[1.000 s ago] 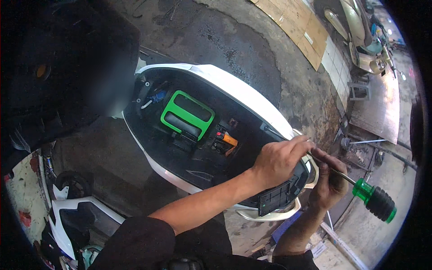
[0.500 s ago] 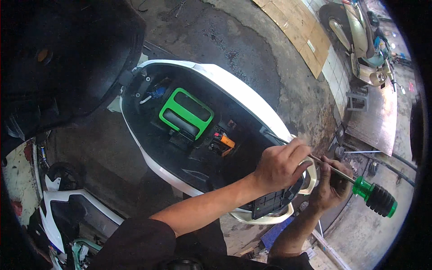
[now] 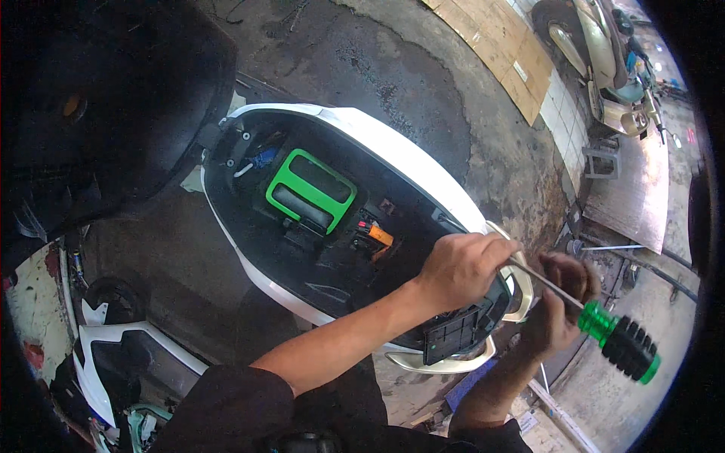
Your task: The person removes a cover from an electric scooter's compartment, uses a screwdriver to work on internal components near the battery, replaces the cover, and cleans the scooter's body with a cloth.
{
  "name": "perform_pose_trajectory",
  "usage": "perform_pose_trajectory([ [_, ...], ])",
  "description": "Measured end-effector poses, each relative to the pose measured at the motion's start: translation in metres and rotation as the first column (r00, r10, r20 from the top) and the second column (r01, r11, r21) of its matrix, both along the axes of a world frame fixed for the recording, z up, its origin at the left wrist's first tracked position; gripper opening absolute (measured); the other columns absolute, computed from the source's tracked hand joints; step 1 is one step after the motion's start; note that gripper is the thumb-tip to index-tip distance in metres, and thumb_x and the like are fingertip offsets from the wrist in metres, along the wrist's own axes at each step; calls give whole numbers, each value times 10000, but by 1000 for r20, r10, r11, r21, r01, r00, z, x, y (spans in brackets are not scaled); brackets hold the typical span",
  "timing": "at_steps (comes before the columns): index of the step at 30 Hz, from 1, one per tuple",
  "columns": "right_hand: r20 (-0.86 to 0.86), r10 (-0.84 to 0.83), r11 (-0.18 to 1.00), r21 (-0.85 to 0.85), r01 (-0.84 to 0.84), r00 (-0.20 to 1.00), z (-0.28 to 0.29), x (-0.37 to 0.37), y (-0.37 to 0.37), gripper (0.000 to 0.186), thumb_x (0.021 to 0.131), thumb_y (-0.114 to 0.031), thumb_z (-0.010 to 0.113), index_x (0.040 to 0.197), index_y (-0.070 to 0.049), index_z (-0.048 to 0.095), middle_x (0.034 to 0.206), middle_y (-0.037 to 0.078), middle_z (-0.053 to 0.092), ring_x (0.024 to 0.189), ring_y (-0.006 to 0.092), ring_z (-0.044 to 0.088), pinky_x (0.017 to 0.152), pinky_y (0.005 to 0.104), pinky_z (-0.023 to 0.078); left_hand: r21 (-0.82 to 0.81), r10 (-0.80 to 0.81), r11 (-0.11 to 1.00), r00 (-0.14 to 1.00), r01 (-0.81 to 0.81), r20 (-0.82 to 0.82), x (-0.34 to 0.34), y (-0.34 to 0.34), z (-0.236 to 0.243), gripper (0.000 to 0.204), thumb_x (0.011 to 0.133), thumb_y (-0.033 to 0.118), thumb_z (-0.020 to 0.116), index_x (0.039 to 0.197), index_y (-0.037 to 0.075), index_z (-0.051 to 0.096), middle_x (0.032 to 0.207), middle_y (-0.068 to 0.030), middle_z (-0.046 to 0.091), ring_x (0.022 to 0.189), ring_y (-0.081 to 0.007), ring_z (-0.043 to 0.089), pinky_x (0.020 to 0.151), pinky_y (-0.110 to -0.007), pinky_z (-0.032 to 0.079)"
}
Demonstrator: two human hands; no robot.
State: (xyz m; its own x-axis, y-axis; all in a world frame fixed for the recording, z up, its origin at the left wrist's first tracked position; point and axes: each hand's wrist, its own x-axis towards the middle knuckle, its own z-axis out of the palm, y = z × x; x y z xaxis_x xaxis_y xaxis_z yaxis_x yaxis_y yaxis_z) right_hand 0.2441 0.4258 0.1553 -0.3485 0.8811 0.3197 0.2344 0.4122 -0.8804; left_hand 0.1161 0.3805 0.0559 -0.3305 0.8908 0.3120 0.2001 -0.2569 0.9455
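A long screwdriver [image 3: 596, 321] with a green and black handle slants over the narrow right end of a white scooter body [image 3: 400, 143]. My left hand [image 3: 467, 270] is closed around the tip end of its shaft, so the tip is hidden. Farther along, my right hand [image 3: 555, 321] has its thumb and curled fingers about the shaft just above the handle; the fingers are a little blurred. Below my left hand lies a black plastic cover [image 3: 453, 336], beside the cream grab rail [image 3: 434, 365]. Inside the dark seat compartment [image 3: 332, 279] sit a green frame [image 3: 337, 194] and an orange part [image 3: 380, 235].
The raised black seat [image 3: 136, 113] fills the upper left. White body panels [image 3: 94, 370] stand at lower left. Flattened cardboard [image 3: 495, 57] lies on the floor at the top, with another scooter [image 3: 596, 53] and a metal sheet [image 3: 634, 196] at right.
The screwdriver's handle has swung slightly down and to the left. My right fingers have shifted around the shaft and lifted a little, while my left hand has closed nearer the tip.
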Motion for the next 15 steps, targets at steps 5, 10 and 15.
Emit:
perform_pose_trajectory([
  [5,-403,120,985,-62,-158,907,95,-15,0,728,826,-56,647,1462,-92,295,1345,332,437,1084,375,582,963,484,455,-29,-127,992,990,126,-66,-12,15,-3,190,840,119,637,1029,101,656,908,-114,694,799,-296,685,666,-390,550],
  [10,174,260,953,115,-281,950,121,-2,28,591,865,-154,682,1396,-88,432,1315,302,468,1131,366,552,943,431,475,-160,-382,919,915,361,-129,-40,23,9,183,879,185,610,1039,112,661,956,-101,688,888,-312,662,779,-393,532],
  [15,277,-308,837,533,121,910,115,-28,17,567,762,-106,798,1270,-27,557,1143,182,582,1022,237,597,835,293,511,-297,-127,948,991,110,-36,-75,-6,3,263,883,190,675,1083,26,627,1007,-121,654,941,-196,635,823,-319,503],
])
